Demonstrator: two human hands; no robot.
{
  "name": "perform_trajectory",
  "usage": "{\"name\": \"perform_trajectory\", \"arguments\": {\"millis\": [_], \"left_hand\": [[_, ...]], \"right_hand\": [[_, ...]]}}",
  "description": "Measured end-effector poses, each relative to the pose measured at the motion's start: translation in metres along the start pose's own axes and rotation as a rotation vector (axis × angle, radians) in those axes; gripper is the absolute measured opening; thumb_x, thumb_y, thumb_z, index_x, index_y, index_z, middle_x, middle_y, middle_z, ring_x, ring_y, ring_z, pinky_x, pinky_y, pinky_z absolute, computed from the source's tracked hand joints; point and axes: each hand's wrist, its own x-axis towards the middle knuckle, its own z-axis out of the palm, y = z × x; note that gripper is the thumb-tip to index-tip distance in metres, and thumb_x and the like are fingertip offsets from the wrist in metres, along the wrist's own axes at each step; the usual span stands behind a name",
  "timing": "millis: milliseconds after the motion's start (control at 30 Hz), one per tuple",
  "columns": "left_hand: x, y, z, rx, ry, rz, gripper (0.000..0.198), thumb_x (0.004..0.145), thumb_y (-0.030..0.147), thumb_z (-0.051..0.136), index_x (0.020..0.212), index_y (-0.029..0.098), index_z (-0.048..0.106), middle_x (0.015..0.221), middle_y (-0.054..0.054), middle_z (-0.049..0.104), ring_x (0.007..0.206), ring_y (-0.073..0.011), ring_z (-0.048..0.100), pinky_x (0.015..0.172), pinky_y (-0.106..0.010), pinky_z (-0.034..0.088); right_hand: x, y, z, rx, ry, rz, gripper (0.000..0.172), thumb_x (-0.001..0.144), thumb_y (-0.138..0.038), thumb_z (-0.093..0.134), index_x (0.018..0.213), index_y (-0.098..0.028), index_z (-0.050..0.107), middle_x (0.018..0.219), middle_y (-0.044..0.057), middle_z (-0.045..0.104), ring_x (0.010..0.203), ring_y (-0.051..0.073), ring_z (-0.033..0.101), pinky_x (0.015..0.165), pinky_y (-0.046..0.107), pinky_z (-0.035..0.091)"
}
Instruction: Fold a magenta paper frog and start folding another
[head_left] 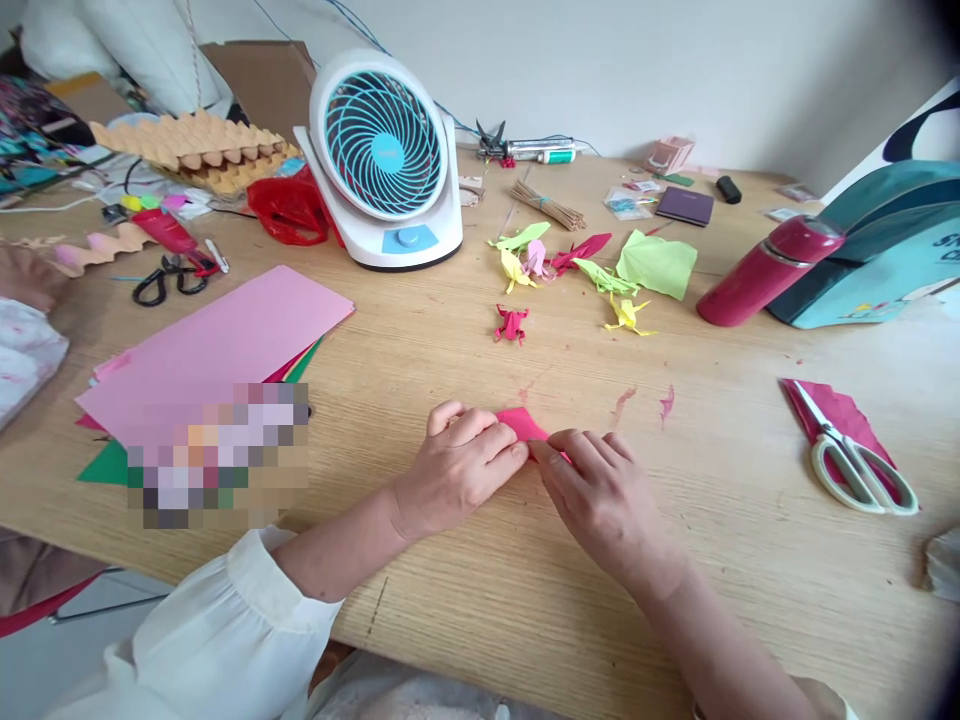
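A small folded piece of pink paper (pixel 521 423) lies on the wooden table (pixel 480 600) in front of me. My left hand (pixel 457 465) rests on its left side, fingers curled and pressing it down. My right hand (pixel 596 495) meets it from the right, fingertips pinched on the paper's near edge. Most of the paper is hidden under my fingers. Farther back sits a finished dark pink origami frog (pixel 511 323), with several folded paper figures (pixel 570 262) in yellow, green and pink behind it.
A stack of coloured paper sheets (pixel 225 345) lies at left. A white and blue fan (pixel 386 160) stands at the back. White-handled scissors (pixel 855 460) rest on pink scrap at right. A red flask (pixel 765 272) and teal bag (pixel 885 245) are far right; black scissors (pixel 169 280) far left.
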Motion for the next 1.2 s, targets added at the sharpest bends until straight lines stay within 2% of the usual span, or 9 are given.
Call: {"name": "perform_trajectory", "arguments": {"millis": [133, 267, 333, 433, 533, 700, 800, 1000, 1200], "left_hand": [[0.001, -0.018, -0.006, -0.252, 0.106, -0.089, 0.025, 0.093, 0.035, 0.059, 0.116, 0.026, 0.064, 0.103, -0.003, 0.073, 0.099, -0.023, 0.059, 0.098, -0.044, 0.032], [0.001, -0.044, -0.001, -0.419, 0.195, -0.305, 0.041, 0.092, 0.007, 0.042, 0.128, 0.022, 0.056, 0.109, -0.006, 0.069, 0.103, -0.0213, 0.059, 0.093, -0.04, 0.045], [0.002, -0.046, 0.004, -0.38, 0.057, -0.219, 0.052, 0.086, 0.001, 0.045, 0.131, 0.023, 0.055, 0.119, -0.006, 0.066, 0.116, -0.0234, 0.055, 0.102, -0.044, 0.043], [0.002, -0.037, 0.01, -0.408, -0.145, -0.077, 0.064, 0.083, 0.002, 0.052, 0.143, 0.024, 0.045, 0.144, -0.009, 0.052, 0.14, -0.028, 0.038, 0.115, -0.05, 0.033], [0.001, -0.027, 0.014, -0.456, -0.204, 0.015, 0.065, 0.086, 0.016, 0.062, 0.146, 0.022, 0.04, 0.153, -0.012, 0.042, 0.146, -0.0305, 0.03, 0.116, -0.052, 0.032], [-0.006, -0.03, 0.024, -0.478, -0.182, 0.079, 0.037, 0.087, 0.01, 0.061, 0.122, 0.024, 0.063, 0.132, -0.006, 0.064, 0.134, -0.0259, 0.048, 0.109, -0.046, 0.039], [-0.008, -0.034, 0.027, -0.501, -0.236, 0.113, 0.033, 0.085, 0.005, 0.061, 0.114, 0.02, 0.066, 0.118, -0.006, 0.07, 0.117, -0.0231, 0.059, 0.1, -0.041, 0.046], [-0.006, -0.035, 0.025, -0.552, -0.323, 0.144, 0.032, 0.083, 0.006, 0.064, 0.113, 0.017, 0.066, 0.116, -0.008, 0.07, 0.109, -0.0229, 0.06, 0.096, -0.038, 0.048], [-0.005, -0.033, 0.02, -0.575, -0.365, 0.104, 0.028, 0.081, 0.014, 0.07, 0.109, 0.019, 0.069, 0.12, -0.008, 0.068, 0.114, -0.0251, 0.057, 0.1, -0.041, 0.045]], "right_hand": [[-0.004, 0.014, 0.009, -0.08, 0.056, 0.077, 0.018, 0.096, -0.01, 0.048, 0.1, -0.018, 0.063, 0.089, 0.007, 0.067, 0.071, 0.019, 0.056, 0.066, 0.035, 0.038], [-0.007, 0.025, 0.013, 0.106, 0.155, 0.227, 0.018, 0.094, -0.009, 0.049, 0.102, -0.021, 0.06, 0.098, 0.008, 0.068, 0.086, 0.022, 0.062, 0.076, 0.036, 0.045], [-0.007, 0.025, 0.016, 0.295, 0.199, 0.278, 0.02, 0.093, -0.009, 0.048, 0.103, -0.023, 0.059, 0.105, 0.009, 0.067, 0.094, 0.022, 0.064, 0.078, 0.035, 0.048], [-0.007, 0.021, 0.023, 0.5, 0.223, 0.326, 0.019, 0.091, -0.012, 0.053, 0.105, -0.024, 0.057, 0.111, 0.01, 0.065, 0.1, 0.023, 0.064, 0.079, 0.035, 0.052], [-0.007, 0.016, 0.028, 0.58, 0.193, 0.318, 0.019, 0.09, -0.016, 0.058, 0.107, -0.025, 0.057, 0.117, 0.011, 0.064, 0.105, 0.024, 0.064, 0.083, 0.037, 0.053], [-0.012, 0.01, 0.026, 0.477, 0.035, 0.273, 0.021, 0.089, -0.011, 0.057, 0.106, -0.024, 0.06, 0.114, 0.01, 0.065, 0.101, 0.025, 0.062, 0.084, 0.04, 0.051], [-0.019, 0.006, 0.02, 0.328, -0.056, 0.216, 0.024, 0.086, -0.012, 0.062, 0.108, -0.023, 0.063, 0.113, 0.011, 0.066, 0.099, 0.028, 0.059, 0.084, 0.044, 0.048], [-0.025, 0.004, 0.014, 0.316, -0.126, 0.053, 0.031, 0.089, -0.011, 0.058, 0.118, -0.021, 0.063, 0.122, 0.011, 0.065, 0.107, 0.027, 0.058, 0.091, 0.046, 0.046], [-0.026, 0.009, 0.017, 0.402, -0.11, 0.036, 0.027, 0.093, -0.016, 0.055, 0.118, -0.022, 0.064, 0.12, 0.01, 0.067, 0.104, 0.025, 0.059, 0.099, 0.049, 0.042]]}}
